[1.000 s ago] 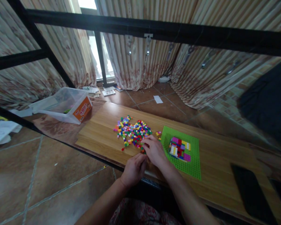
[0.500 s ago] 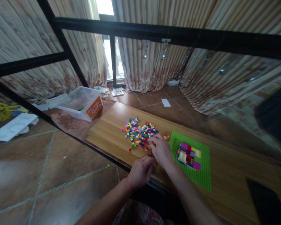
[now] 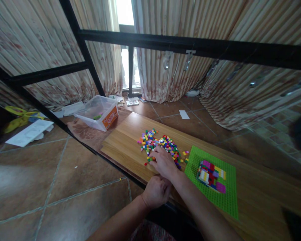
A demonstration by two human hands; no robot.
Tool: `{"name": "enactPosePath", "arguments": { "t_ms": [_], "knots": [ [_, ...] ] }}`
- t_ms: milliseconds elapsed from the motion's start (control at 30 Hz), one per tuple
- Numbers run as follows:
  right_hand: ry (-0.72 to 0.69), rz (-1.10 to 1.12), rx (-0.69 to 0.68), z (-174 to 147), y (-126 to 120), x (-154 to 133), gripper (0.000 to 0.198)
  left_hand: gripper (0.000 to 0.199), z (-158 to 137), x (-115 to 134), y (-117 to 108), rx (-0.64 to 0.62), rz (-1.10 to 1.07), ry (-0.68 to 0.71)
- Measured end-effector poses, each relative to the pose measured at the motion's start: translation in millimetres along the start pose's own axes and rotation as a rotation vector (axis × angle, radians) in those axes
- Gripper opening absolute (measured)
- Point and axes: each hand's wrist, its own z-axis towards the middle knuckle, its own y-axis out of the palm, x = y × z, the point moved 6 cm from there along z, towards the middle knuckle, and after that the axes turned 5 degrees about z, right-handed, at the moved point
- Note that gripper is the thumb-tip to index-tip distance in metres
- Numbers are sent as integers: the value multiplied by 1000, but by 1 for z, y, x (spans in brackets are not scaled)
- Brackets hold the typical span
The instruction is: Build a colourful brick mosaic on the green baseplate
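Small colourful building bricks [image 3: 168, 143] lie in a loose pile on the wooden board. My right hand [image 3: 164, 163] reaches over the near side of this pile, fingers bent and slightly apart, touching or just above the bricks. Close below it, at the board's near edge, my left hand [image 3: 156, 192] is curled closed; whatever it may hold is hidden. To the right, a green baseplate [image 3: 225, 197] carries a flat build of bricks [image 3: 212, 175] in magenta, red, yellow, white and blue. A few loose bricks [image 3: 185, 153] lie between the pile and the baseplate.
The wooden board [image 3: 125, 134] runs from left to right on a low bench. A clear plastic box [image 3: 90, 122] with an orange label stands beyond its left end. A black metal frame [image 3: 150, 38] crosses ahead, before striped curtains [image 3: 165, 77]. A dark flat object [image 3: 294, 221] lies at right.
My right hand has moved left across the near side of the pile, and its fingers have parted. My left hand stays closed close by. The whole view has shifted slightly.
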Motion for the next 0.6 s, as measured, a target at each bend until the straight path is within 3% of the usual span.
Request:
{"name": "enactPosePath", "arguments": {
  "t_ms": [233, 367, 500, 600],
  "knots": [
    [19, -2, 7, -10, 0, 11, 5, 13, -3, 1, 5, -3, 20, 62],
    [57, -12, 25, -18, -5, 27, 7, 11, -1, 4, 0, 27, -88, 72],
    [79, 1, 57, -29, -13, 39, 15, 17, -2, 2, -16, 77, -212, -7],
    [98, 38, 120, -38, -22, 45, 17, 21, -7, -8, -38, 182, -201, -113]
  ]
}}
